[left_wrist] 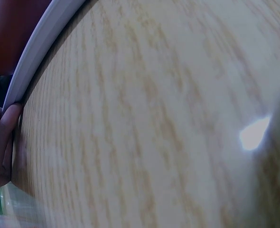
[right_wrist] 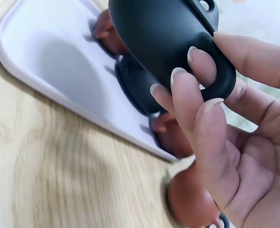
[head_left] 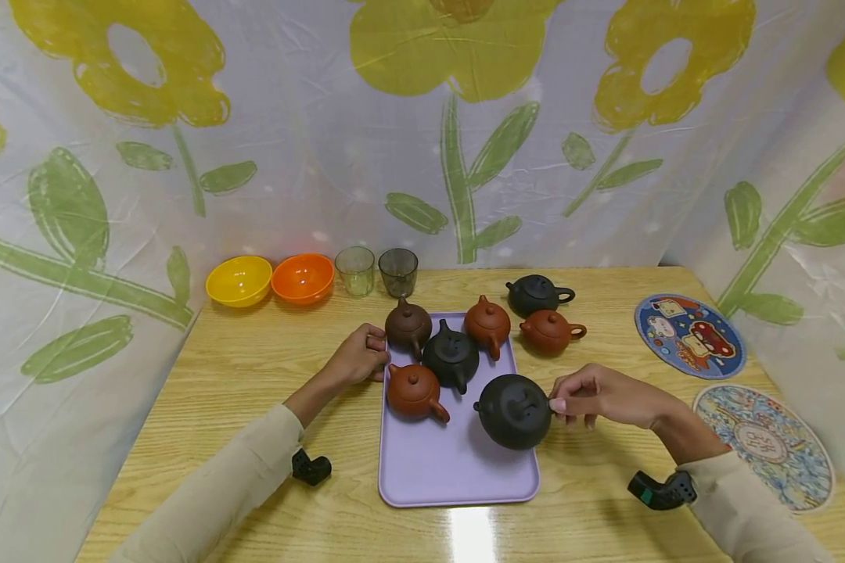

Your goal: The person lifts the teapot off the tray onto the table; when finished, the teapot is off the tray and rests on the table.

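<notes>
Black teapot [head_left: 512, 413] hangs at three o'clock over the tray [head_left: 429, 469], its handle [right_wrist: 226, 71] pinched by your right hand [head_left: 598, 395]; at ten, your left hand [head_left: 359, 356] grips the rim [head_left: 382, 450].

Wooden table [head_left: 239, 367], lilac tray [head_left: 429, 461], bowls [head_left: 303, 293], glasses [head_left: 398, 275], two teapots [head_left: 548, 334], round mats [head_left: 690, 336]

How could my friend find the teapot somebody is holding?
Look at the wooden table, then the purple tray on it. Over the tray's near right part, the right hand holds a round black teapot by its handle. It's the only teapot held in the air: one black pot stands on the tray, another black pot on the table.
</notes>
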### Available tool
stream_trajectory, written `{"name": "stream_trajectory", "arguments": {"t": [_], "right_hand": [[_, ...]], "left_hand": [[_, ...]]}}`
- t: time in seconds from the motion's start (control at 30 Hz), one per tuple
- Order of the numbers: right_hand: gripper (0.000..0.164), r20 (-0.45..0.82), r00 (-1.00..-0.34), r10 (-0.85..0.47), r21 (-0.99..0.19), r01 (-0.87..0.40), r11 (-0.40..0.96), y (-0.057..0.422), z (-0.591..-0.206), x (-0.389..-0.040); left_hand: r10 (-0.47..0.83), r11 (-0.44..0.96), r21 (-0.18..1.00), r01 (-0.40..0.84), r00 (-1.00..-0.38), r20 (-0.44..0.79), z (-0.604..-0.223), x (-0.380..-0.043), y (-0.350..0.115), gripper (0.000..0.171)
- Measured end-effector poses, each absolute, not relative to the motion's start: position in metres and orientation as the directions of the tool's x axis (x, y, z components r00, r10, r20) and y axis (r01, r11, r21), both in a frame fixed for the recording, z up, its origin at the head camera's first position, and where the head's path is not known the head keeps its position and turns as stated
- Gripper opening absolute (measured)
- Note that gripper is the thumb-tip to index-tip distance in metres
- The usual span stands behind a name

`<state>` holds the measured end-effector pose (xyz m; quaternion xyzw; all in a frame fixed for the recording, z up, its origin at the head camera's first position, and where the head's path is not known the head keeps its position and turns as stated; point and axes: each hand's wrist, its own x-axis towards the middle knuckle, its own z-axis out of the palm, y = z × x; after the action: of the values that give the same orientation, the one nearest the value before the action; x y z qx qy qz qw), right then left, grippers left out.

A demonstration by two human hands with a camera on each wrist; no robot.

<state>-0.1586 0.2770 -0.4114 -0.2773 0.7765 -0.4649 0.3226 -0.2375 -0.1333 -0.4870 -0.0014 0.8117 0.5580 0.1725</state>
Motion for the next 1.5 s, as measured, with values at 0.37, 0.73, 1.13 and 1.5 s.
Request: {"name": "stream_trajectory", "arguments": {"t": [0.37,0.73,1.13,1.5], "right_hand": [[0.022,-0.253,-0.651,-0.715,-0.893,-0.128,0.432,0.301,-0.415,-0.169],[0.032,-0.284,-0.679,-0.677,-0.874,-0.108,0.475,0.325,-0.426,-0.18],[0.032,-0.312,-0.687,-0.656,-0.876,-0.06,0.479,0.343,-0.43,-0.188],[0.033,-0.377,-0.684,-0.625,-0.868,0.025,0.496,0.356,-0.441,-0.196]], "left_hand": [[0.187,0.363,0.909,-0.206,-0.939,-0.288,-0.486,-0.237,-0.133,0.044],[0.199,0.342,0.922,-0.183,-0.945,-0.262,-0.488,-0.237,-0.134,0.042],[0.194,0.351,0.919,-0.181,-0.946,-0.26,-0.489,-0.237,-0.134,0.044],[0.201,0.356,0.918,-0.175,-0.945,-0.258,-0.489,-0.237,-0.135,0.046]]}}
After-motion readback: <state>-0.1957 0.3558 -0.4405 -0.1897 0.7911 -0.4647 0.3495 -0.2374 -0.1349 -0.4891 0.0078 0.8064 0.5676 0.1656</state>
